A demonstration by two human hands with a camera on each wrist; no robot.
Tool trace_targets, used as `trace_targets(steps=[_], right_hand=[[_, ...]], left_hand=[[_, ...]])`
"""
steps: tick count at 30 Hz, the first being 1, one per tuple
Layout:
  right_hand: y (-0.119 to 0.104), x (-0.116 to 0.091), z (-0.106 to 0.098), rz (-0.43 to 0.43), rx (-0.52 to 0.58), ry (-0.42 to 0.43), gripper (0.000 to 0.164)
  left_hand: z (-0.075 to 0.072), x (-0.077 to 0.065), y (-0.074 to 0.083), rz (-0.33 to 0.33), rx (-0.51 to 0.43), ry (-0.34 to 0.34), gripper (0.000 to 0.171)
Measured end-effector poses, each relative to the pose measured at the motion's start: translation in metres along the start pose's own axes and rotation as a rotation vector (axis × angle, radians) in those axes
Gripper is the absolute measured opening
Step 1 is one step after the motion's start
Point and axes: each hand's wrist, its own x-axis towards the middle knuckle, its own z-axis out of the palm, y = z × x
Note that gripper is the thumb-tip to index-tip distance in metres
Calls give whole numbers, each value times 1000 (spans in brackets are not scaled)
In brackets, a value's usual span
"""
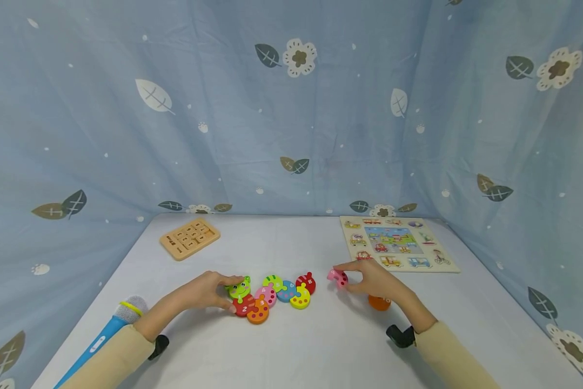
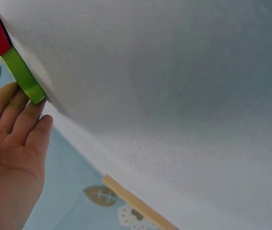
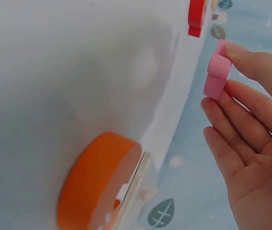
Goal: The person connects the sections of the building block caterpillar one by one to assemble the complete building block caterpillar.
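Note:
A wooden number caterpillar puzzle [image 1: 258, 312] lies joined on the table, from a green smiling head [image 1: 239, 289] through red, orange, pink, green, blue and yellow pieces to a red piece [image 1: 306, 282] at its right end. My left hand [image 1: 205, 292] grips its head end, fingers against the green head's edge [image 2: 23, 76] and thumb by the red number 2 piece. To the right of the chain, my right hand [image 1: 376, 278] pinches a dotted pink puzzle piece [image 3: 217, 76] between thumb and fingers. An orange piece [image 1: 380, 303] lies under the right wrist, partly hidden by it.
A wooden number board [image 1: 190, 239] lies at the back left, and a vehicle picture puzzle board [image 1: 403, 246] at the back right. A blue toy microphone [image 1: 107, 332] rests beside the left forearm. Patterned blue cloth [image 1: 291, 119] hangs behind the table and along its sides.

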Motion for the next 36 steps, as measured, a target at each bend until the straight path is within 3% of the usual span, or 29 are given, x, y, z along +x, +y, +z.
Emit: trace_targets(steps=[7, 12, 24, 36], right_hand=[[-5, 14, 1, 5, -46, 10, 44], [-5, 25, 1, -43, -26, -4, 44], [-3, 53, 7, -88, 16, -87, 42], [-3, 68, 10, -66, 45, -160, 41]], left_hand=[[0, -1, -1, 8, 2, 3, 77], [0, -1, -1, 5, 4, 3, 77], [1, 0, -1, 7, 7, 7, 75], [1, -1, 0, 20, 10, 8, 76]])
